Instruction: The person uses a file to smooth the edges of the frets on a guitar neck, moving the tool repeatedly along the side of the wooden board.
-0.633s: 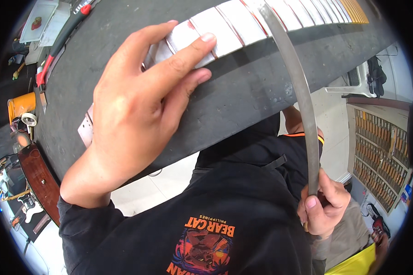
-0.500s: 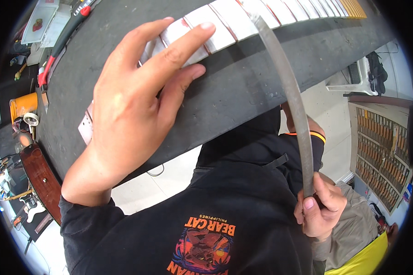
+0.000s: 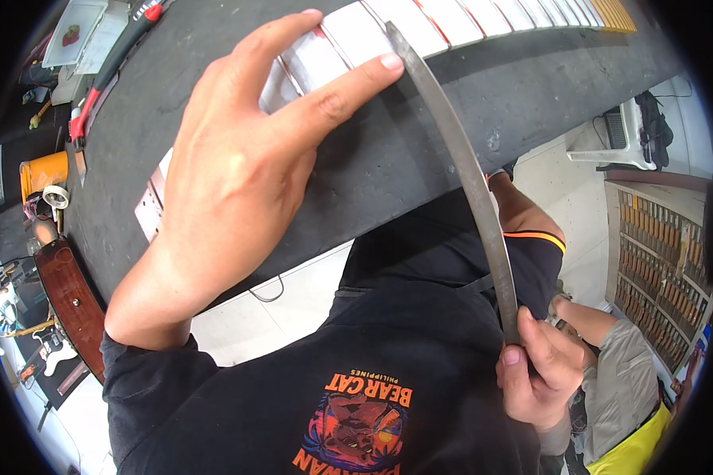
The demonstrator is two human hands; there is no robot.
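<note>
Across the top lies a guitar neck (image 3: 356, 41), its fretboard covered in white strips with thin reddish-brown lines between them. My left hand (image 3: 238, 158) lies over the neck with two fingers stretched out and spread. Its index fingertip is beside the tip of a long grey metal file (image 3: 469, 170); the thumb is hidden. My right hand (image 3: 540, 372), low on the right, pinches the near end of this file between thumb and fingers. The file's far tip reaches over the fretboard; whether it touches the surface, I cannot tell.
The neck lies on a dark workbench (image 3: 420, 150). Red-and-black cutters (image 3: 119, 67), a yellow container (image 3: 43, 174), a tape roll (image 3: 55, 196) and a reddish-brown guitar body (image 3: 71, 309) are at the left. A rack of wooden-handled tools (image 3: 657, 253) and a white stool (image 3: 622, 138) are at the right.
The file has moved left along the neck, its tip coming close to my left index finger. My right hand has shifted slightly left. My left index reaches further right, and its thumb has gone from view.
</note>
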